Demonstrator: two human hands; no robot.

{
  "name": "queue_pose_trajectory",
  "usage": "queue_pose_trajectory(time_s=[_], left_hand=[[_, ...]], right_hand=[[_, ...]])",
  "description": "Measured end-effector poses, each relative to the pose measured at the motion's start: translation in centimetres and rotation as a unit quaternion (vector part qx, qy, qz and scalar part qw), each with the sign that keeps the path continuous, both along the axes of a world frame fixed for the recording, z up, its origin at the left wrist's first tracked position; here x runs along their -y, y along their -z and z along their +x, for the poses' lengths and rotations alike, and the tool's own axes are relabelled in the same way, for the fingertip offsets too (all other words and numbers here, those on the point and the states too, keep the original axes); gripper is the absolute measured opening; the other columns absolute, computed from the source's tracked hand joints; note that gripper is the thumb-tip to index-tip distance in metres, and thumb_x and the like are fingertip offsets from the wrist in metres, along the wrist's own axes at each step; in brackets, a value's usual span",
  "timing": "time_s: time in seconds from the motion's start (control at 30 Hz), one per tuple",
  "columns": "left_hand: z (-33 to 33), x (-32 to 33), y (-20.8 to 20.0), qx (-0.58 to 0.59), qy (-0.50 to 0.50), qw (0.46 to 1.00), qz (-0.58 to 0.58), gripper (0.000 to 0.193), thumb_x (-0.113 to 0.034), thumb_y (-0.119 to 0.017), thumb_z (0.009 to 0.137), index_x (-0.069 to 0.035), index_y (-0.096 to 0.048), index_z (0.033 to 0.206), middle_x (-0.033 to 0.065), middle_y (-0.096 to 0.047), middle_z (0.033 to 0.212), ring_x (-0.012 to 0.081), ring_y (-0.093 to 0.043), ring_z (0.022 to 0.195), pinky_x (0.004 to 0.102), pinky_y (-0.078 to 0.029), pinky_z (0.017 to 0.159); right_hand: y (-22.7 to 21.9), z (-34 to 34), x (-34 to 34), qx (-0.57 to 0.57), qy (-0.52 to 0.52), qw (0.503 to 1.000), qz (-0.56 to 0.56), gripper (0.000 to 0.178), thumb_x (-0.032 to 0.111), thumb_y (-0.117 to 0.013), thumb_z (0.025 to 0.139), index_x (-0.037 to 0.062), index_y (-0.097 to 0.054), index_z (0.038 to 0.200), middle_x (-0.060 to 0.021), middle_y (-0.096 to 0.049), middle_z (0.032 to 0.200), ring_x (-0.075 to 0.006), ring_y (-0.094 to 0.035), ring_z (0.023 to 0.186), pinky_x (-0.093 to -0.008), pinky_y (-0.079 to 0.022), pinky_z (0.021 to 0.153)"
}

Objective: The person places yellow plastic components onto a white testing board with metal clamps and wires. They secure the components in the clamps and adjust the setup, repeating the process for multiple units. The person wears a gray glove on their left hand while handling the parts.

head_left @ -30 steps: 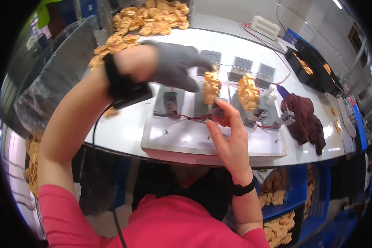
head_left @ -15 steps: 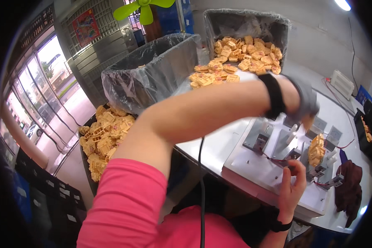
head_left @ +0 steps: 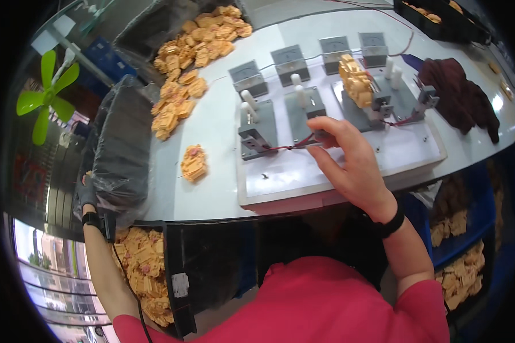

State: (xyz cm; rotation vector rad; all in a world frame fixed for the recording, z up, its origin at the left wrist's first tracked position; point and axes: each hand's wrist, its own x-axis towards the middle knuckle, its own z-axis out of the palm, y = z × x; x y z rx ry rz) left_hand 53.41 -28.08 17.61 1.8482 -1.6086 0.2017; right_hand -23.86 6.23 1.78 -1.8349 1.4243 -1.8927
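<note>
My left hand (head_left: 87,193), in a grey glove, reaches far left to the outer side of a plastic-lined grey bin (head_left: 123,148). A small tan spot shows by its fingers, which are too small and dark to read. My bare right hand (head_left: 352,163) has thumb and forefinger apart in a C shape around the front block of the second fixture (head_left: 303,117) on a white base (head_left: 292,186). To its right, a tan moulded plastic part (head_left: 355,81) stands tilted on the third fixture. A similar loose part (head_left: 194,163) lies on the white table (head_left: 212,197).
Several tan parts (head_left: 174,106) spill from another bin (head_left: 146,40) at the back left. More fill a crate (head_left: 143,274) below the table's left end. Small gauges (head_left: 289,63) stand behind the fixtures. A dark cloth (head_left: 458,94) lies right; a green fan (head_left: 47,96) is far left.
My left arm has swung from over the fixtures to the far left, beside the lined bin. My right hand has come to the second fixture's block. The view has turned downward.
</note>
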Motion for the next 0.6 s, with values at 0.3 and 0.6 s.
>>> queue_pose_trajectory(time_s=[0.3, 0.6], left_hand=[[-43.7, -20.2, 9.1, -0.069, 0.382, 0.922, -0.004, 0.058, -0.015, -0.06, 0.098, 0.001, -0.041, 0.151, 0.0175, -0.043, 0.155, 0.0282, -0.039, 0.144, 0.0392, -0.028, 0.12], [-51.9, -28.6, 17.6, -0.179, 0.39, 0.877, 0.217, 0.085, -0.017, -0.071, 0.082, 0.001, -0.031, 0.155, 0.0214, -0.035, 0.158, 0.0341, -0.033, 0.148, 0.0411, -0.026, 0.122]], right_hand=[[-1.5, -5.1, -5.8, -0.17, 0.225, 0.955, 0.092, 0.033, 0.008, -0.074, 0.085, 0.0036, -0.066, 0.116, -0.0136, -0.065, 0.107, -0.0332, -0.061, 0.099, -0.0411, -0.048, 0.088], [-0.9, -9.3, -5.3, -0.208, 0.084, 0.949, 0.221, 0.01, 0.013, -0.074, 0.087, 0.0043, -0.07, 0.088, -0.0079, -0.063, 0.084, -0.0277, -0.06, 0.086, -0.0396, -0.045, 0.077]])
